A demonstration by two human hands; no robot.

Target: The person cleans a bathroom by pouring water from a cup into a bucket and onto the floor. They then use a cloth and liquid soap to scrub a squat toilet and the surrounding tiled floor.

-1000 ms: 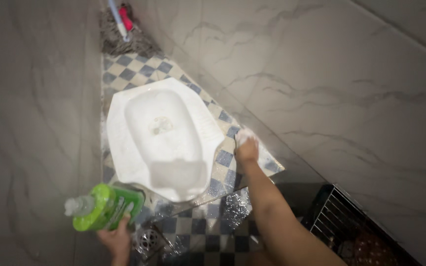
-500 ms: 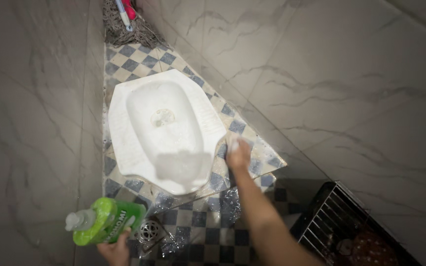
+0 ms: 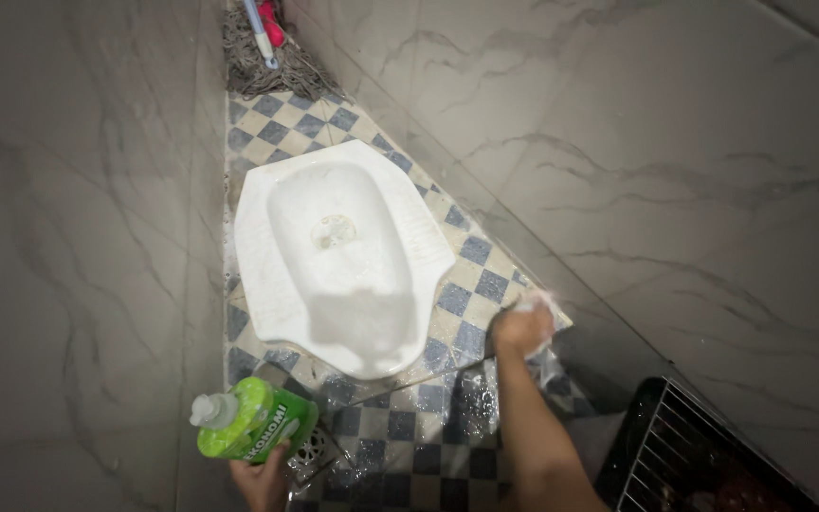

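One squat toilet pan (image 3: pixel 338 256), white, set in a raised step of blue-and-cream checker tiles (image 3: pixel 485 275). One green bottle (image 3: pixel 256 420) w/ a clear whitish cap, lying tilted in the left hand (image 3: pixel 263 479) at bottom edge of view, just over the one metal floor drain (image 3: pixel 313 450); fingers wrapped under its base, grip closed on it. The bottle has one label on its side, green w/ white lettering, facing up toward the camera. Right hand (image 3: pixel 521 329) is down on the step's front-right corner, fingers curled shut over sth white and foamy (image 3: pixel 539 305), can't tell if cloth or sponge. One mop (image 3: pixel 272 57) in the far corner, grey strands w/ red head piece and pale handle. One dark wire rack (image 3: pixel 684 455) bottom right. Grey marble-look walls on both sides.
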